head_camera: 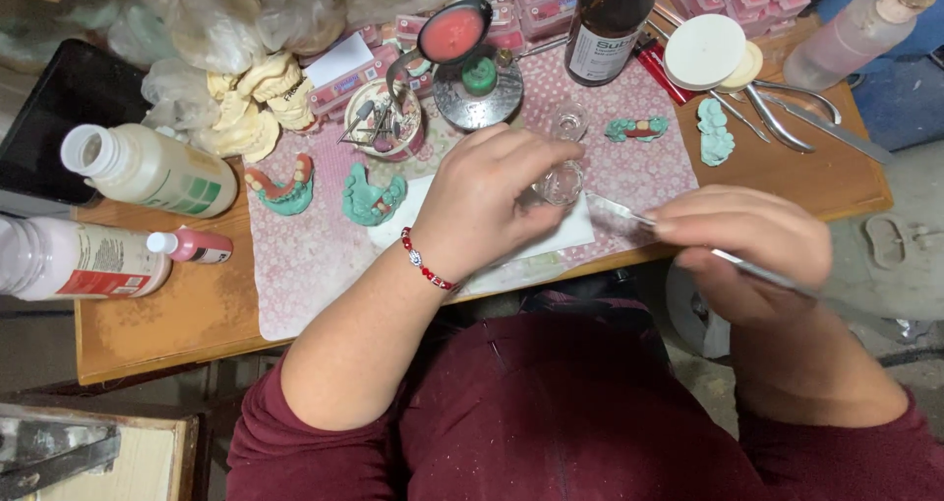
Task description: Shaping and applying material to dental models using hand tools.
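Head view: the left hand (pixel 482 201) rests on a white sheet (pixel 570 234) near the front edge of the counter (pixel 177 314), its fingers (pixel 536 157) curled around a small clear glass cup (pixel 562 181), which stands at about 3 o'clock from the palm. A red bead bracelet (pixel 425 262) circles that wrist. The right hand (pixel 752 240) is at 3 o'clock from the cup, just apart from it, its fingers clenched on a slim metal spatula (pixel 629 214) whose flat tip points toward 9 o'clock and ends close beside the cup. A second small glass cup (pixel 568 120) stands at 12 o'clock from the first. On the patterned cloth (pixel 305 255), at 9 o'clock from the left hand, lie two green dental models (pixel 372 196); one carries pink wax. A brown glass bottle (pixel 608 19) stands at 12 o'clock, a white plastic bottle (pixel 147 170) lies toward 9 o'clock, and metal pliers (pixel 787 108) lie at 2 o'clock.
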